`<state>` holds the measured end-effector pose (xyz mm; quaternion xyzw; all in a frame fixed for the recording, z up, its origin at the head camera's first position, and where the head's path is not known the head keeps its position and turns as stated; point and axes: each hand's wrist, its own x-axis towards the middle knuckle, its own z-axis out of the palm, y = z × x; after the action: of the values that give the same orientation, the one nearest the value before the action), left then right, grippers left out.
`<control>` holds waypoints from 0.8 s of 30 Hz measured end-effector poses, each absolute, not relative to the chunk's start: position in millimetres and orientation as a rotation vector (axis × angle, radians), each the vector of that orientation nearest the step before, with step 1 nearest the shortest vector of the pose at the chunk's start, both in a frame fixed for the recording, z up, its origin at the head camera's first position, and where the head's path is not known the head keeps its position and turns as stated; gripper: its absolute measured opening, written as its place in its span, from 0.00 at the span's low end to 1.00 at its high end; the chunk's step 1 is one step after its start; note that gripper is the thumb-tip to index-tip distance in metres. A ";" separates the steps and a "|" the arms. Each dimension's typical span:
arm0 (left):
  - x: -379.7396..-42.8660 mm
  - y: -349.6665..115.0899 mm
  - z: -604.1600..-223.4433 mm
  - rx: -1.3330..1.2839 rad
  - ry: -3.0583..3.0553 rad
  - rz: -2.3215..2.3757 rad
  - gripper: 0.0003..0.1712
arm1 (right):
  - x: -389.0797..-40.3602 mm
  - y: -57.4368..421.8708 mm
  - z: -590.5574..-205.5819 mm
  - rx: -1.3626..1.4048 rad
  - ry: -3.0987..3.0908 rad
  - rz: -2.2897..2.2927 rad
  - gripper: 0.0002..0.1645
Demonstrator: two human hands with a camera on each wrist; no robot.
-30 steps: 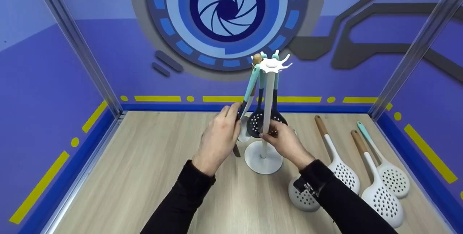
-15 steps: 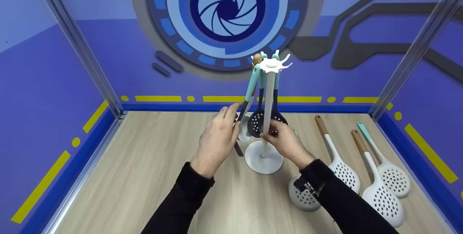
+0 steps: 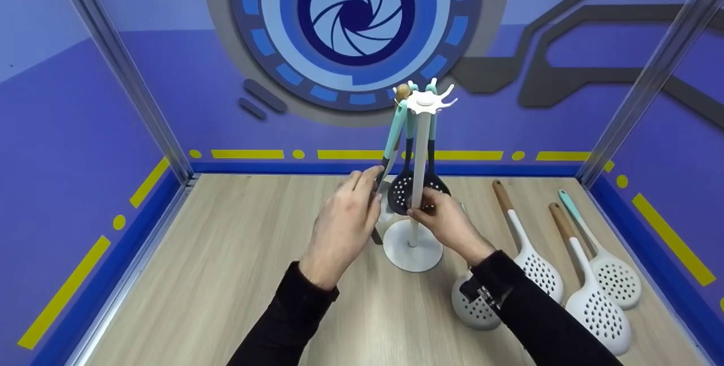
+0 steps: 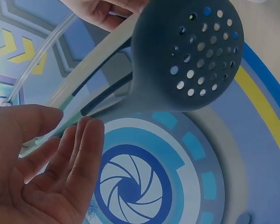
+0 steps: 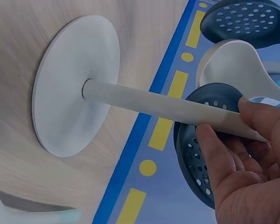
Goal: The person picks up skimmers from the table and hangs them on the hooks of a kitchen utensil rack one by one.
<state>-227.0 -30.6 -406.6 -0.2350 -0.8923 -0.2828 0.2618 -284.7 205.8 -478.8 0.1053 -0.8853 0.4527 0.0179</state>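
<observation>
A white utensil stand has a round base on the table. My right hand pinches its post between thumb and fingers, plain in the right wrist view. At the stand's left hangs a black skimmer with a teal handle; its perforated head fills the top of the left wrist view. My left hand is at this skimmer's dark neck, fingers nearly straight and thumb apart. A white ladle hangs beside it, and two more black skimmers hang behind the post, partly hidden.
On the table's right lie white skimmers with wooden handles and a pale skimmer with a teal handle. Another pale skimmer lies partly under the right sleeve. Bare white hooks stick out on the stand's right. A patterned blue wall stands behind.
My left hand has shifted slightly to the right, and the lower end of the left skimmer has swung a little toward the post. The right hand stays on the post.
</observation>
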 end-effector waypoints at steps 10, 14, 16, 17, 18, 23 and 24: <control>-221.9 -16.1 -411.5 -0.708 -2.468 -0.871 0.28 | -277.0 209.3 -475.9 0.325 -2.765 1.476 0.23; -225.2 -8.3 -414.3 -0.731 -2.487 -0.927 0.28 | -274.0 211.0 -475.5 0.328 -2.750 1.525 0.25; -226.6 -4.2 -416.4 -0.750 -2.502 -0.953 0.29 | -272.3 212.1 -475.0 0.342 -2.743 1.534 0.26; -227.1 -2.2 -417.5 -0.761 -2.512 -0.972 0.29 | -271.4 212.9 -474.6 0.351 -2.741 1.529 0.26; -227.5 -0.2 -418.7 -0.771 -2.523 -0.989 0.30 | -270.5 213.8 -474.1 0.363 -2.737 1.522 0.26; -229.9 9.3 -424.4 -0.787 -2.568 -1.074 0.36 | -265.2 218.7 -471.9 0.405 -2.723 1.477 0.26; -230.7 11.0 -425.4 -0.784 -2.575 -1.092 0.37 | -264.1 219.7 -471.7 0.409 -2.724 1.466 0.26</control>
<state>-230.7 11.0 -425.4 -0.2680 -0.8803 -0.3732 0.1180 -264.1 219.7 -471.7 0.1310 -0.8730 0.4698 0.0104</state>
